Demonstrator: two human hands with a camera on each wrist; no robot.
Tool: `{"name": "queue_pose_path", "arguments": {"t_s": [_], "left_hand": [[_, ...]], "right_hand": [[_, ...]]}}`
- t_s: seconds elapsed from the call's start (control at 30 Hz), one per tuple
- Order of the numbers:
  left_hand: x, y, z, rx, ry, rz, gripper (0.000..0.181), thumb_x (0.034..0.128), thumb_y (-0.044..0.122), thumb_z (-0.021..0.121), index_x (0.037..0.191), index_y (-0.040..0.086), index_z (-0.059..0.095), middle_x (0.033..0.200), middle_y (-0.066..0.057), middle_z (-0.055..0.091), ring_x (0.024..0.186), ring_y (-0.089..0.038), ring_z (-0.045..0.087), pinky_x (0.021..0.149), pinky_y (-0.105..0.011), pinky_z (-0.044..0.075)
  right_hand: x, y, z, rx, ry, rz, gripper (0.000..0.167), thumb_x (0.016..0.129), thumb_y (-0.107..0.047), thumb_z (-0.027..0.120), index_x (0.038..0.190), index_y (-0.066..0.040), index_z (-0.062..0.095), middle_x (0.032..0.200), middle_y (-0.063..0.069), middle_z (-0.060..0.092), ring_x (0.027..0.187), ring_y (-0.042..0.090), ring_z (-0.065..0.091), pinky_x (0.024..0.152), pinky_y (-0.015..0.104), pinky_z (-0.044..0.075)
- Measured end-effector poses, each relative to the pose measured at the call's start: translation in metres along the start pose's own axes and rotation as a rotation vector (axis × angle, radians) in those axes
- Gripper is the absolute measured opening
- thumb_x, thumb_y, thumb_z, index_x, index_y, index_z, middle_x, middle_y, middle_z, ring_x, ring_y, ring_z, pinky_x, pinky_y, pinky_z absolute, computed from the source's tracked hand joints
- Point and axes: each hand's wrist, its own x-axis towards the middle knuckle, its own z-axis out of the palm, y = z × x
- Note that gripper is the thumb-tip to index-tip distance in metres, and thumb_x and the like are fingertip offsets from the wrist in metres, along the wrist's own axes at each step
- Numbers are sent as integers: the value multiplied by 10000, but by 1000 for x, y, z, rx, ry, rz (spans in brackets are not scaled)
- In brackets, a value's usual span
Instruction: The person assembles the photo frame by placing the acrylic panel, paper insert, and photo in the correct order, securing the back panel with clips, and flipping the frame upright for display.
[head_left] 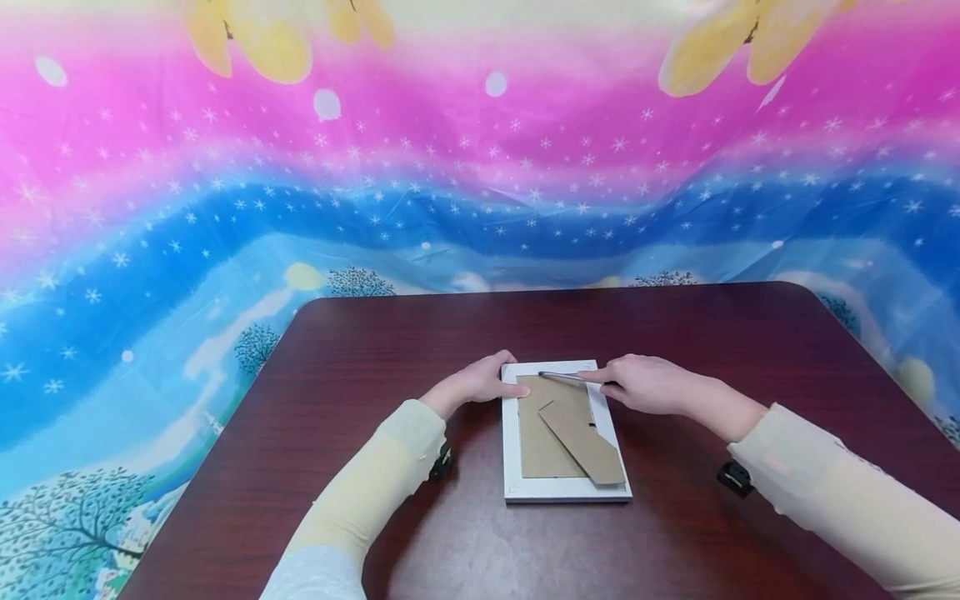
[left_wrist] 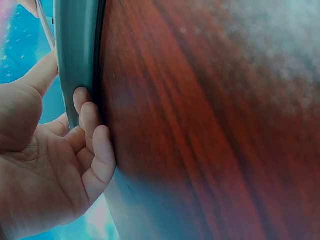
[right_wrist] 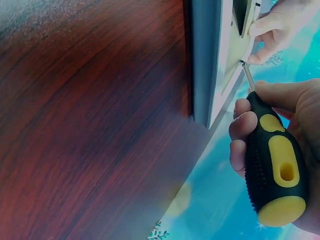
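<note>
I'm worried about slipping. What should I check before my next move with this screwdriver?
1. Picture frame back up on the table: ok.
2. Left hand holding the frame's edge: ok.
3. Right hand gripping the screwdriver: ok.
4. Tip at the backing board's top edge: ok.
5. Left thumb well clear of the tip: not ok, it looks close.
6. Dark tab at the board's right edge loosened: cannot tell, too small.

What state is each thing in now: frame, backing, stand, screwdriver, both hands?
Frame: flat, back up
Backing: in the frame; can't tell if loose
Stand: slanted over the backing
Screwdriver: held, tip at the backing's far edge
Left hand: gripping the frame's left side
Right hand: gripping the screwdriver
</note>
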Motion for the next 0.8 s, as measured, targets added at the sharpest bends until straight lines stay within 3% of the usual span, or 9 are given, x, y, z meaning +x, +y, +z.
{"name": "queue_pose_path", "arguments": {"t_s": [0.8], "left_hand": [[-1, 2, -1, -9, -2, -16, 434, 892, 354, 717, 1179, 106, 507, 977, -27, 558, 890, -207, 512, 799, -351, 422]], "right_hand": [[-1, -1, 2, 17, -28, -23, 448, 933, -46, 622, 1367, -142, 574, 560, -42, 381, 476, 75, 292, 474, 236, 311]]}}
